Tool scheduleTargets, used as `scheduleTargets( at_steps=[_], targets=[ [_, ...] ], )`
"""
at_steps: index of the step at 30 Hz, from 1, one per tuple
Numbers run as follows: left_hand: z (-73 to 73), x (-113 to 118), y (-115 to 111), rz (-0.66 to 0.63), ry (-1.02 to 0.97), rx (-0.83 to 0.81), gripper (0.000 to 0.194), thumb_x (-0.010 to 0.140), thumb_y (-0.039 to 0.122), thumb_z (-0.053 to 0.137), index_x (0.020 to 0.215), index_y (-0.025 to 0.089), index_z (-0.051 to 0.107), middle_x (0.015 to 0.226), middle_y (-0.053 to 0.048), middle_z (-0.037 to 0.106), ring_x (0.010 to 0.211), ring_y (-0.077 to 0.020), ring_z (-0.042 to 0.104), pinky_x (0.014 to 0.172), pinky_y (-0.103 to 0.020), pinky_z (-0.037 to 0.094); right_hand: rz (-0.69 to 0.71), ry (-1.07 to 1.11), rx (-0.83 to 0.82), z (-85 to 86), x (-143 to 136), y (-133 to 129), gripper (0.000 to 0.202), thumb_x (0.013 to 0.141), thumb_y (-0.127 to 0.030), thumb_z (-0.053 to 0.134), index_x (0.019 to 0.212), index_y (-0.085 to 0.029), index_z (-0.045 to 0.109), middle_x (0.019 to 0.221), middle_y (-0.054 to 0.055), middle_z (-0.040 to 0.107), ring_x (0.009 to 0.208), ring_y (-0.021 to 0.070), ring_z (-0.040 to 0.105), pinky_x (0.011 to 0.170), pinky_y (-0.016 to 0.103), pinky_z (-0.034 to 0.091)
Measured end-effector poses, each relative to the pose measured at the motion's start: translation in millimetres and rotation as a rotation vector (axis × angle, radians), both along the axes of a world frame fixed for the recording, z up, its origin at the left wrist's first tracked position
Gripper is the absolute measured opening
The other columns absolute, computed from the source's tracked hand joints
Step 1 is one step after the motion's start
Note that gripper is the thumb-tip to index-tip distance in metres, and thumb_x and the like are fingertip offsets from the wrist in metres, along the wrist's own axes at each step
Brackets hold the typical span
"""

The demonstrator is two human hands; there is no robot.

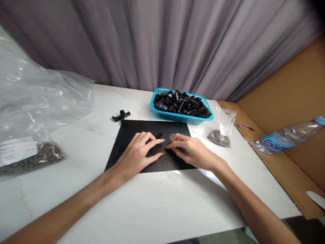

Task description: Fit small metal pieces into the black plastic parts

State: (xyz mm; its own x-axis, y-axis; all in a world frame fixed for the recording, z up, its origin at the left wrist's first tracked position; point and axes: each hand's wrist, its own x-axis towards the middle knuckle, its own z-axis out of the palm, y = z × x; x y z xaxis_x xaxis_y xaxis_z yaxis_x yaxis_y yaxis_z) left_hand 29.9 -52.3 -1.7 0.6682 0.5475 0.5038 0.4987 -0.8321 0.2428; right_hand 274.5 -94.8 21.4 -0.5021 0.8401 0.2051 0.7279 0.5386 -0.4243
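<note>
Both hands rest over a black mat on the white table. My left hand has its thumb and index finger apart, and its other fingers curl by a small black part. A tiny metal piece lies near the left thumb tip. My right hand is closed, thumb and fingers drawn together beside a small heap of metal pieces; what it pinches, if anything, is too small to name. Whether the left hand's curled fingers touch the black part is unclear.
Behind the mat stands a blue basket full of black parts. A few black parts lie at the mat's back left corner. Bags of metal pieces lie left and right. A bottle and pink tool are farther right.
</note>
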Motion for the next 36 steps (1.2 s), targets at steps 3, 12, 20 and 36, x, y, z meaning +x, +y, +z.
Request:
scheduleTargets(
  at_steps=[3,12,20,36],
  targets=[
    [2.7,0,-1,0.004,0.008,0.001,0.034,0.097,0.036,0.066,0.127,0.020,0.068,0.099,-0.004,0.061,0.090,-0.0201,0.056,0.087,-0.036,0.042,-0.045,0.021,0.028,3.8,3,0,0.026,0.101,-0.015,0.055,0.119,-0.023,0.071,0.112,0.007,0.068,0.091,0.0188,0.070,0.083,0.034,0.055],
    [10.0,-3,2,0.071,0.018,-0.070,0.029,0.103,0.029,0.054,0.126,0.018,0.067,0.091,-0.002,0.067,0.087,-0.0200,0.060,0.089,-0.038,0.043,-0.075,0.148,0.034,-3.9,-2,5,0.011,0.102,-0.020,0.058,0.111,-0.022,0.066,0.108,0.005,0.072,0.092,0.0186,0.070,0.077,0.031,0.054],
    [6.5,-2,5,0.082,0.005,-0.011,0.027,0.095,0.035,0.067,0.117,0.020,0.070,0.078,0.002,0.066,0.084,-0.0195,0.059,0.089,-0.036,0.045,-0.105,0.142,0.084,-5.1,1,8,0.010,0.103,-0.021,0.057,0.107,-0.023,0.067,0.106,0.005,0.070,0.093,0.0183,0.067,0.078,0.030,0.052],
    [17.9,-4,0,0.114,-0.053,-0.027,0.021,0.107,0.031,0.048,0.105,0.019,0.065,0.104,-0.004,0.068,0.096,-0.0205,0.059,0.088,-0.036,0.047,-0.216,0.595,-0.138,2.5,-4,8,0.019,0.096,-0.037,0.068,0.107,-0.022,0.073,0.089,0.000,0.070,0.056,0.0094,0.039,0.054,0.026,0.035]
  ],
)
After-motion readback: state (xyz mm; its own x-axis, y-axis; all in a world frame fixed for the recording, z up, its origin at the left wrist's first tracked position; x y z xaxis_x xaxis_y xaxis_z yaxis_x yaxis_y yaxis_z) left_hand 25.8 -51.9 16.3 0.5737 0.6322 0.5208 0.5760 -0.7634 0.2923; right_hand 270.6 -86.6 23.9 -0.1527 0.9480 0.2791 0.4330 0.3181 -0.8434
